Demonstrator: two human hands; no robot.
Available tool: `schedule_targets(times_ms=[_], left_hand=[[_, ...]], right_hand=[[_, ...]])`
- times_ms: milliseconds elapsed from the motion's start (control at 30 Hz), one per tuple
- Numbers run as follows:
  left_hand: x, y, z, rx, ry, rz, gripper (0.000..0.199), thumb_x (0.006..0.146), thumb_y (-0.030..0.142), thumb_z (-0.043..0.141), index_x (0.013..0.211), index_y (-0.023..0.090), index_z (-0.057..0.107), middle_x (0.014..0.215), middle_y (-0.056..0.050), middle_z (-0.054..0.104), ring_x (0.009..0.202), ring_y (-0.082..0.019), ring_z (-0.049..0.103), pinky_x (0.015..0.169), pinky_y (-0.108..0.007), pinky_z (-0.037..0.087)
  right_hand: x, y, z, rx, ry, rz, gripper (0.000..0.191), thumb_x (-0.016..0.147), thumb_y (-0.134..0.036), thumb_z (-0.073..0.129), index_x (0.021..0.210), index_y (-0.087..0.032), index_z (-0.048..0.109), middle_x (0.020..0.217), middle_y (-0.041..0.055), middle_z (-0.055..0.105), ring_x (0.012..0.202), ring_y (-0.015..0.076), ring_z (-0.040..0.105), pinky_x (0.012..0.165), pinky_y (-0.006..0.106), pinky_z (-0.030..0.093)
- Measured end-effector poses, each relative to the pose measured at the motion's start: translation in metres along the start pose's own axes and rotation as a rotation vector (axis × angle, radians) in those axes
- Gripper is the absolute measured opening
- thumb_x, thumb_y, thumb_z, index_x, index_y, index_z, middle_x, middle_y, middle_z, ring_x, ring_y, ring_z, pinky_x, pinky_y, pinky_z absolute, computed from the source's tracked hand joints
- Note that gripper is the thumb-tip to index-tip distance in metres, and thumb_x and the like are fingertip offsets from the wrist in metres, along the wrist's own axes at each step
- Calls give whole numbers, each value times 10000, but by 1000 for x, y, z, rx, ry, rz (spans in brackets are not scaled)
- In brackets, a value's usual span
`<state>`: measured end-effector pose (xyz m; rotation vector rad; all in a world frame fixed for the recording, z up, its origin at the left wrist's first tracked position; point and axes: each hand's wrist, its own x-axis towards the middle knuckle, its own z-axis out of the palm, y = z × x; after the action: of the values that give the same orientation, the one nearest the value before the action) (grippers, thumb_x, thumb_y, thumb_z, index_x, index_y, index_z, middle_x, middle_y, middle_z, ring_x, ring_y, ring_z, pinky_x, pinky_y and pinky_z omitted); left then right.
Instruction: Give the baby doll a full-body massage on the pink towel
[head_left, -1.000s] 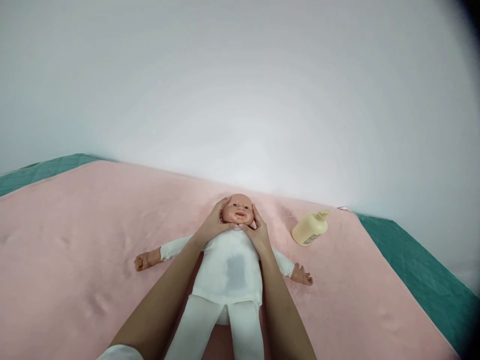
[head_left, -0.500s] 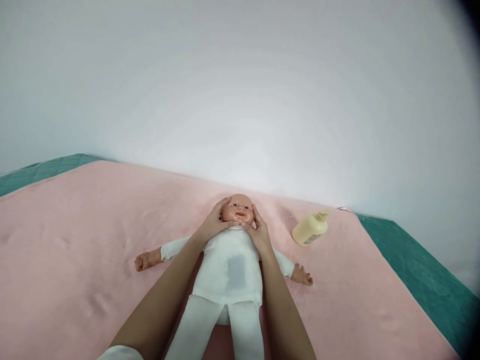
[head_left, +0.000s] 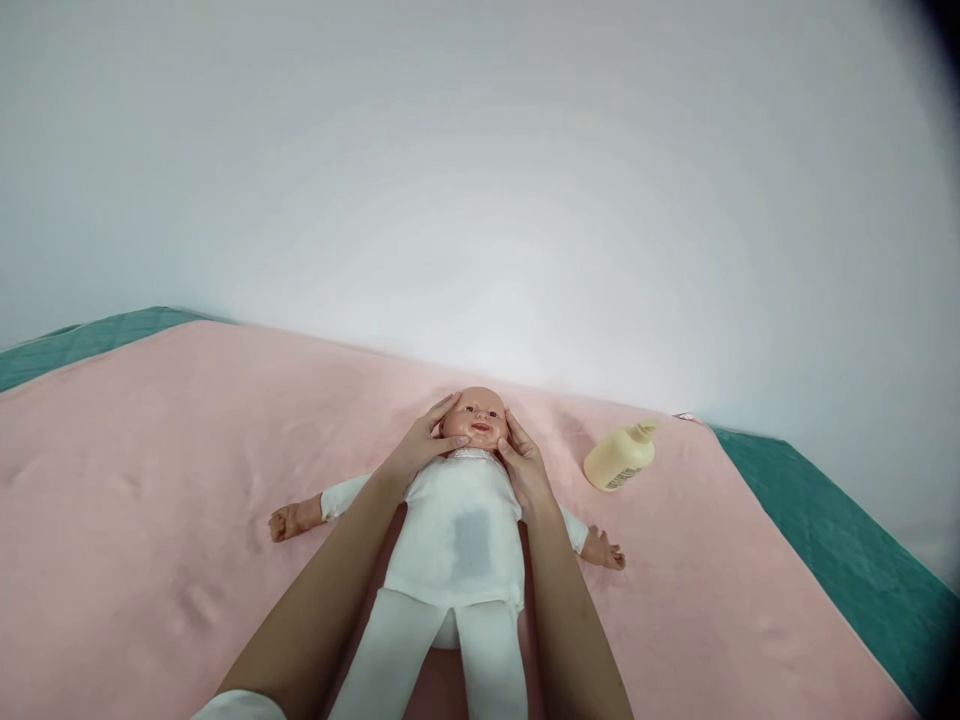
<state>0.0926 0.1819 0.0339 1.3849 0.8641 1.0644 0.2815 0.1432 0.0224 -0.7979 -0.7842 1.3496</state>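
Note:
A baby doll in white clothes with a grey patch on the front lies on its back, head away from me. My left hand cups the left side of the doll's head, its fingers along the temple and its thumb on the jaw near the mouth. On the other side, my right hand cups the head the same way, thumb against the lower cheek. The doll's arms stretch out to both sides, partly hidden behind my forearms.
A pale yellow pump bottle stands tilted in view to the right of the doll. Beneath everything spreads a pink blanket, over a green quilted cover. A white wall rises behind the far edge.
Both thumbs have slid outward, from meeting under the chin to the two sides of the jaw. The right hand has shifted slightly right. The doll and bottle stay in place.

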Motion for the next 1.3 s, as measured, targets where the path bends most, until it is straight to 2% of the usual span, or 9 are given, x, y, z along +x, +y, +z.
schedule_targets(times_ms=[133, 300, 400, 567, 700, 800, 900, 1100, 1300], left_hand=[[0, -4, -3, -19, -6, 12, 900, 710, 421, 791, 1484, 244, 369, 1577, -57, 280, 1449, -286, 262, 1163, -397, 314], [-2, -3, -1, -307, -77, -45, 845, 784, 447, 730, 1498, 225, 338, 1524, -110, 384, 1350, -317, 436, 1104, -455, 400], [-1, -2, 2, -381, -72, -53, 900, 756, 462, 754, 1508, 235, 314, 1519, -114, 393, 1335, -326, 453, 1085, -457, 423], [0, -3, -1, -261, -36, -12, 985, 699, 447, 802, 1515, 233, 294, 1566, -107, 303, 1419, -323, 320, 1124, -433, 373], [-2, 0, 0, -154, -39, -23, 1051, 668, 419, 824, 1531, 256, 247, 1580, -97, 276, 1440, -316, 277, 1143, -426, 342], [-5, 6, 6, -56, -18, -60, 1112, 630, 392, 847, 1538, 295, 212, 1588, -96, 257, 1412, -338, 332, 1130, -442, 360], [-6, 8, 13, 35, 25, -33, 1094, 618, 383, 850, 1527, 276, 250, 1598, -106, 222, 1419, -352, 310, 1139, -444, 341], [-3, 3, 13, 124, 41, 26, 1021, 660, 401, 815, 1515, 259, 275, 1601, -95, 205, 1449, -323, 250, 1160, -413, 303], [-3, 6, 10, 138, 39, 3, 968, 673, 406, 800, 1500, 277, 316, 1586, -82, 261, 1436, -328, 282, 1143, -427, 332]], right_hand=[[1, 1, -2, 25, -12, 10, 908, 564, -386, 886, 1370, -195, 514, 1444, 132, 494, 1260, 273, 556, 1105, 460, 403], [0, 3, -3, 43, -11, 14, 879, 573, -377, 882, 1360, -214, 524, 1449, 114, 493, 1255, 261, 561, 1112, 458, 390], [0, 3, -4, 59, -14, 17, 875, 571, -379, 882, 1354, -213, 528, 1433, 120, 511, 1228, 265, 583, 1102, 473, 401], [-1, 0, -1, 54, -5, -7, 878, 601, -377, 868, 1374, -187, 499, 1459, 140, 475, 1247, 266, 568, 1111, 460, 397], [-7, -1, 4, -65, 16, -24, 999, 581, -362, 877, 1449, -220, 403, 1500, 115, 422, 1290, 281, 528, 1094, 460, 425], [-9, 1, 8, -133, 2, 20, 1121, 576, -333, 883, 1511, -257, 268, 1415, 125, 528, 1211, 298, 597, 1019, 487, 496], [-9, 4, 11, -155, 13, 32, 1186, 570, -315, 884, 1530, -262, 191, 1341, 130, 597, 1152, 300, 637, 975, 492, 527], [-6, 8, 12, -245, 52, -41, 1085, 603, -313, 851, 1513, -232, 264, 1422, 117, 523, 1182, 284, 618, 1010, 448, 508], [-6, 3, 5, -303, 3, -27, 1034, 652, -344, 828, 1512, -234, 264, 1441, 93, 507, 1248, 259, 569, 1061, 440, 465]])
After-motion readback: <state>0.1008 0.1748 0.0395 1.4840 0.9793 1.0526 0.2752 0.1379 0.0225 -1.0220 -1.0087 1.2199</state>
